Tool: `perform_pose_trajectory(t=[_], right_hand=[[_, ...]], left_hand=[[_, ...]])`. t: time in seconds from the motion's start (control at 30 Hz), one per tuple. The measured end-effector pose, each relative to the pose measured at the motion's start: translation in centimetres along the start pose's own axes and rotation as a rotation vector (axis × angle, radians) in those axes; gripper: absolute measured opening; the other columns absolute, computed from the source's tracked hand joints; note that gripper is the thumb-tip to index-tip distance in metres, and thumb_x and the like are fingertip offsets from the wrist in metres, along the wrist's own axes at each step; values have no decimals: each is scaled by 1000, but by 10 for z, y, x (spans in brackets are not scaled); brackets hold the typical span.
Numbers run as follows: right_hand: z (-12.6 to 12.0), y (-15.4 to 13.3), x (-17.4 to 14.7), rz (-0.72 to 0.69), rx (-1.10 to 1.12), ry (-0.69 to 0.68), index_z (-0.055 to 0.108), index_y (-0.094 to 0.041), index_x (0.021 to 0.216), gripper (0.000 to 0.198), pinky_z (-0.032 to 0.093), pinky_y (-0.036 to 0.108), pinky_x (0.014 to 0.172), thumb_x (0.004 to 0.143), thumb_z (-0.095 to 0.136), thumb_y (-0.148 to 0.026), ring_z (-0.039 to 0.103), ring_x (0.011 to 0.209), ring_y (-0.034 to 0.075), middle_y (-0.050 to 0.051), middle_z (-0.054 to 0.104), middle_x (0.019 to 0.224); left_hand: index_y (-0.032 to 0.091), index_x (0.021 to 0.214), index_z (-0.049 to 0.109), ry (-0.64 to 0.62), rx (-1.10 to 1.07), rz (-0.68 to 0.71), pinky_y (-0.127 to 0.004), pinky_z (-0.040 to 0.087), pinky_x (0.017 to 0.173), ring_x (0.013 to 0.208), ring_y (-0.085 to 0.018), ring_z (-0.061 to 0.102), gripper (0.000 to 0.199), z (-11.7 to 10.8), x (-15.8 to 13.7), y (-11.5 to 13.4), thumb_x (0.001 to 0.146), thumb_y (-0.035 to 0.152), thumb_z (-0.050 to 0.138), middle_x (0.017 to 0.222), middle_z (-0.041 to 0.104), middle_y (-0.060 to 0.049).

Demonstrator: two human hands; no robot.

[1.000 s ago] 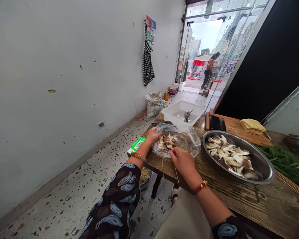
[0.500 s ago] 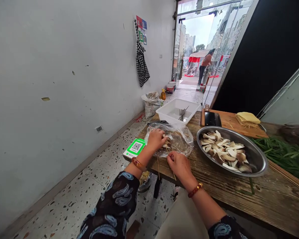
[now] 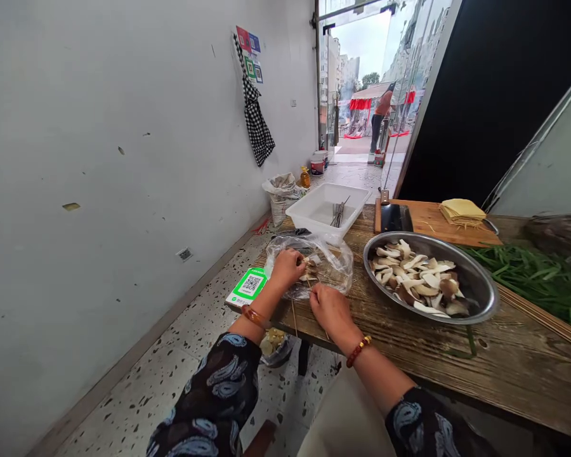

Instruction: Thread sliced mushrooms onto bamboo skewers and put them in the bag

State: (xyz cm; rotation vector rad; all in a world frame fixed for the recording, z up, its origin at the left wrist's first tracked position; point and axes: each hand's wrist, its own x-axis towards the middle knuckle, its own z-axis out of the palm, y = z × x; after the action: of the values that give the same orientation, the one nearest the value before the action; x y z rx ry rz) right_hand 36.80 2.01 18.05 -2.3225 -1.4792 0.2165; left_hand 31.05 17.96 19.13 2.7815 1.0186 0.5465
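Right now the left hand (image 3: 286, 268) pinches mushroom pieces (image 3: 309, 271) on the plastic bag (image 3: 330, 261) at the counter's (image 3: 409, 349) edge, while the right hand (image 3: 330, 308) grips a thin skewer (image 3: 324, 328). That sharp tip could poke a finger if it slips, I think.

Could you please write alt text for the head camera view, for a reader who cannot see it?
At a wooden table, a person's left hand presses mushroom pieces on a clear plastic bag while the right hand grips thin bamboo skewers. Beside them sit a metal bowl of sliced mushrooms, a white tray and greens.
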Motion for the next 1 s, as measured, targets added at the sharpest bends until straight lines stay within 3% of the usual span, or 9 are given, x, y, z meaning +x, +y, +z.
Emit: perform_pose_trajectory(t=[0.53, 0.73, 1.0], right_hand=[[0, -5, 6, -19, -17, -22, 67, -13, 96, 25, 45, 28, 67, 96, 42, -19, 69, 83, 21, 13, 73, 89], [4, -5, 12, -24, 11, -54, 62, -13, 106, 23, 53, 37, 77, 94, 54, -31, 66, 86, 17, 5, 67, 99], [0, -7, 13, -22, 97, -31, 60, -14, 114, 27, 54, 38, 79, 93, 57, -31, 65, 92, 18, 7, 64, 110]], left_hand=[[15, 83, 72, -59, -58, -78, -28, 44, 72, 77, -18, 62, 19, 3, 7, -7, 74, 23, 58, 85, 73, -7], [15, 85, 73, -69, -45, -87, -27, 44, 72, 76, -18, 62, 21, 2, 9, -11, 72, 22, 57, 84, 73, -7], [16, 89, 70, -87, -1, -9, -28, 47, 76, 84, -20, 63, 26, -7, 18, -16, 71, 26, 54, 92, 72, -7]])
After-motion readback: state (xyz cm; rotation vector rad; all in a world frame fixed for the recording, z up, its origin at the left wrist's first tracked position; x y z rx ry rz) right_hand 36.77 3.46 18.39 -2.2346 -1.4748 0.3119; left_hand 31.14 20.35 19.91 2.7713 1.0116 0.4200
